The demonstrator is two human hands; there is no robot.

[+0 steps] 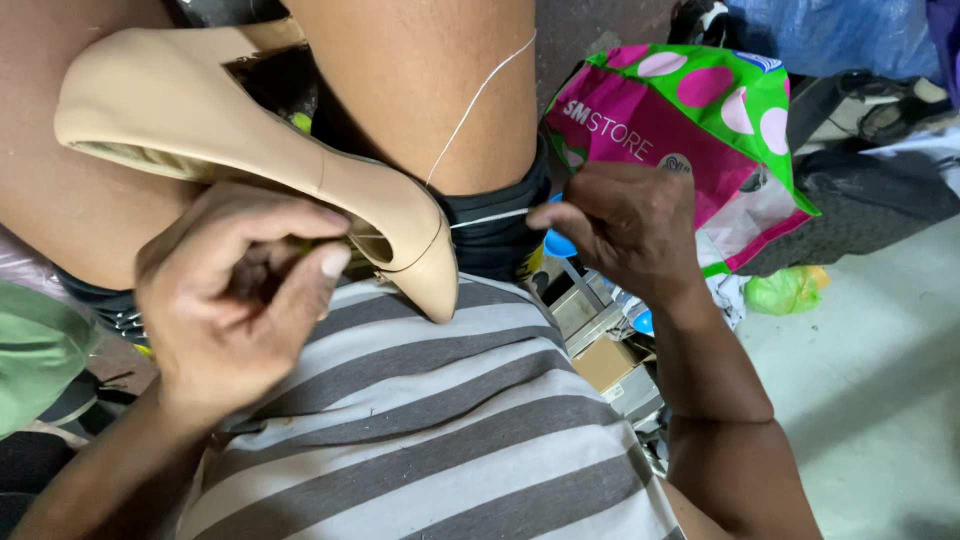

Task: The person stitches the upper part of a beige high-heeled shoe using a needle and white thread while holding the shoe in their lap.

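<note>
1. Green fabric (35, 350) at far left edge, partly cut off by the frame, beside the left forearm.
2. Left hand (235, 290) near left of centre, fingers (300, 262) curled tight, thumb and forefinger pinched together just beside the toe of the shoe; whatever sits in the pinch too small to make out.
3. Beige high-heeled shoe (250, 130) lying tilted between the knees, heel end far left, pointed toe near centre, resting on the striped shirt (430, 420) and touching the left hand.
4. White thread (470, 105) running from the toe of the shoe: one strand taut and level toward the right, another slanting far and right over the bare right leg (430, 70).
5. Black shorts hem (495, 235) just right of the toe, crossed by the level strand.
6. Right hand (625, 230) right of centre, fingers (570, 222) clenched on the end of the level strand, pulled straight away from the shoe.
7. Blue round object (558, 243) peeking out just under the right hand, kind unclear.
8. Small cardboard boxes (600, 350) on the floor beside the right forearm.
9. Pink and green spotted bag (690, 110) far right of the hand, on the floor.
10. Crumpled yellow-green plastic (785, 290) near the bag's lower corner.
11. Dark clothing (860, 200) and pale floor (870, 400) at far right.
</note>
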